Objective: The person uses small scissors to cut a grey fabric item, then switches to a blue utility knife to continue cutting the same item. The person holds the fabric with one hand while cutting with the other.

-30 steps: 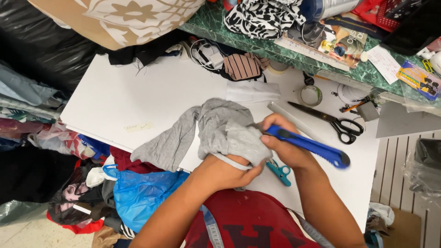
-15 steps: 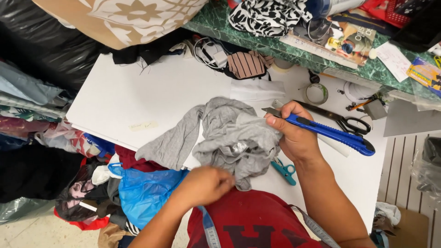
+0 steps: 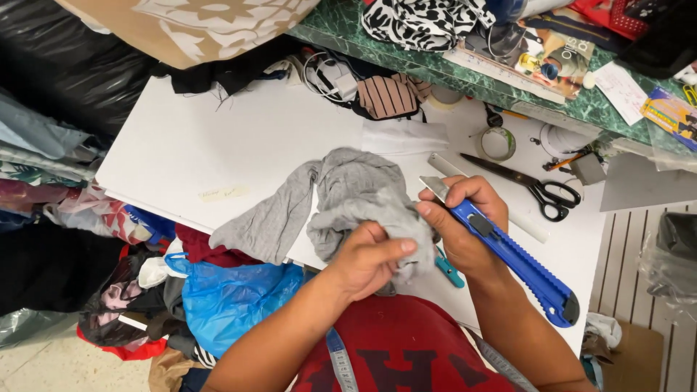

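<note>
A crumpled grey cloth [image 3: 341,196] lies on the white table [image 3: 218,138], one sleeve-like end trailing to the left. My left hand [image 3: 367,258] pinches the cloth's near edge. My right hand [image 3: 465,221] grips a blue utility knife [image 3: 519,261], its extended blade pointing up-left right beside the cloth. A small teal snipper [image 3: 448,268] lies on the table, partly hidden under my hands.
Black-handled scissors [image 3: 534,185], a tape roll [image 3: 496,143], a metal ruler [image 3: 444,165] and a white fabric piece [image 3: 403,136] lie beyond the cloth. A striped pouch [image 3: 390,96] and cables sit at the back. A blue plastic bag [image 3: 232,294] and piled clothes are left of the table.
My left hand came back up from near my lap and took hold of the cloth's near edge. My right hand drew the knife closer to the cloth.
</note>
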